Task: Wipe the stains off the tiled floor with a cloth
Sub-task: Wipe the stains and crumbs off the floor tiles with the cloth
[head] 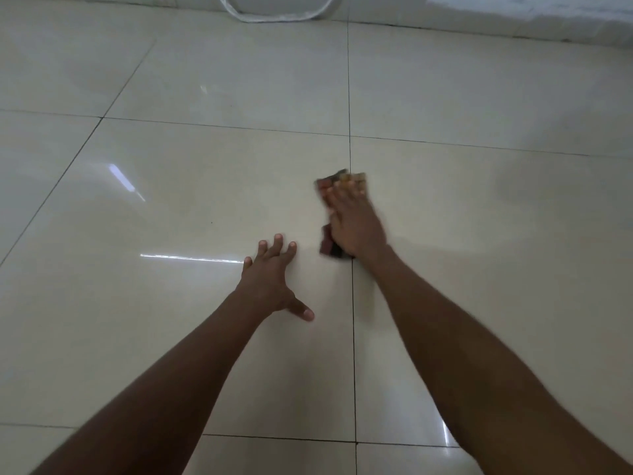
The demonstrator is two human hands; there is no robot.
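On the glossy cream tiled floor [205, 166], left of the dark grout line [352, 320] that runs toward the viewer, the left hand [270, 281] lies palm down. Its fingers are spread and straight, the thumb angled out toward the grout line; it holds nothing and rests flat on the tile. A bright streak of reflected light [191, 258] ends just left of its little finger.

Just right and ahead of the left hand, the right hand [354, 221] presses flat on a multicoloured cloth [330, 250], fingers extended rather than curled round it. The cloth sits directly over the grout line; dark folds show beside the wrist and paler, blurred patches show beyond the fingertips. The hand and cloth are motion-blurred. No stain can be made out on the tile near either hand.

Far beyond both hands, at the top edge, the curved white base of an object [277, 15] stands on the floor.
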